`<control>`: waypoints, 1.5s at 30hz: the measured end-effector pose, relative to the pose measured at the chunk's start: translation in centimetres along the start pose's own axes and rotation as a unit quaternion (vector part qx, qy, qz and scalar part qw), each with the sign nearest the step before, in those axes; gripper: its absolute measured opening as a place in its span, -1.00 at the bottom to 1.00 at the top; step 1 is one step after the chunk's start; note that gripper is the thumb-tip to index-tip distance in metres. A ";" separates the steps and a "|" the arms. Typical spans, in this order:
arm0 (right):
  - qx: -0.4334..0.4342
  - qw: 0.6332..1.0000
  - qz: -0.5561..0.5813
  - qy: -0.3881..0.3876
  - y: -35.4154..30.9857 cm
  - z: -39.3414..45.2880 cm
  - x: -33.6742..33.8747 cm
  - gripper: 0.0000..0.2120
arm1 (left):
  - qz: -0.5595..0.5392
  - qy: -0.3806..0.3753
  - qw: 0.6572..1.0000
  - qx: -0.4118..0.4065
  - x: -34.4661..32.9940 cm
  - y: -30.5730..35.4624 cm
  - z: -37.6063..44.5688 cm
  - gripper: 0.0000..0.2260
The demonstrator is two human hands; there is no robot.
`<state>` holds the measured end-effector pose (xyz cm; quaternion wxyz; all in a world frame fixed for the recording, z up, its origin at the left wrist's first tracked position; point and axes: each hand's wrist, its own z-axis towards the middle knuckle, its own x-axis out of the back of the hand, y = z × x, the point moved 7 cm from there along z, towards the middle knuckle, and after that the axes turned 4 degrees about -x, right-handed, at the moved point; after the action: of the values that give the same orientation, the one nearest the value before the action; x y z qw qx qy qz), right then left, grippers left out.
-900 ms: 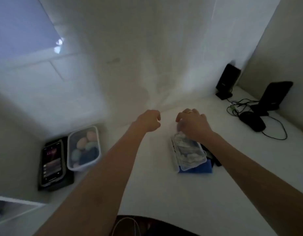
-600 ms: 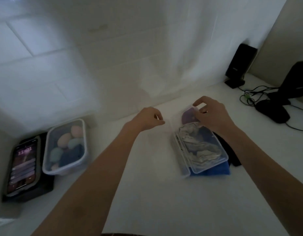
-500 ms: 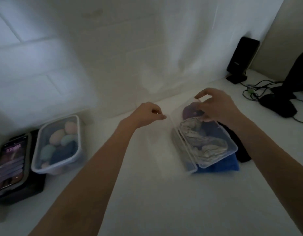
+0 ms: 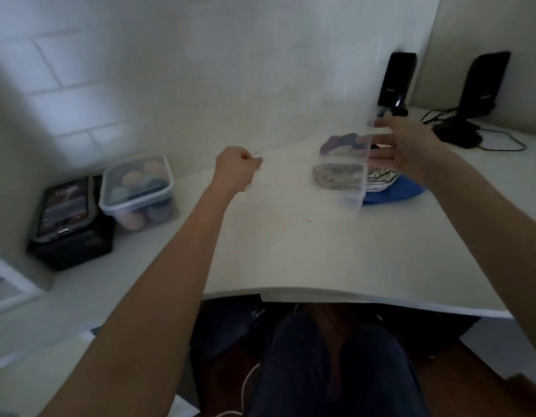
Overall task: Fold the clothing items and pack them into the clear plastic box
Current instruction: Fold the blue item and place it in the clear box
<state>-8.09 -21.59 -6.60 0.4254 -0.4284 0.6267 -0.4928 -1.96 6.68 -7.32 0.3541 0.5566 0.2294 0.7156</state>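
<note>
Phone (image 4: 66, 206) beside lidded tub (image 4: 137, 191); two speakers (image 4: 396, 79).

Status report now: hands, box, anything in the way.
Left hand fisted on the desk, apparently empty. Right hand holds the clear box's lid, raised. Blue cloth beside the clothes; nothing blocking.

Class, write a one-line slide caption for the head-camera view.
Right hand grips the clear plastic box of clothing on the white desk; left hand is fisted nearby.

Your right hand (image 4: 406, 149) holds the clear box (image 4: 343, 173) up on its side; your left hand (image 4: 235, 170) makes a fist.
</note>
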 end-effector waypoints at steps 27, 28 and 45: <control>0.269 0.832 -0.475 0.096 2.5 -5.0 -6.2 -0.76 | 0.178 0.214 0.957 -0.083 4.5 -1.0 -5.8 -0.80; 0.263 0.791 -0.537 0.129 2.7 -5.2 -5.5 -0.75 | 0.165 0.205 0.955 -0.134 4.1 -0.5 -5.6 -0.84; 0.270 0.696 -0.639 0.186 2.8 -3.9 -4.4 -0.86 | 0.088 -0.057 0.980 -0.168 -0.5 -0.7 -2.6 -0.65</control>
<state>-11.00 -16.00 -8.28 -0.0196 -0.4924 0.1088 -0.8633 -4.26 6.92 -8.82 0.3907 0.5474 0.0356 0.7393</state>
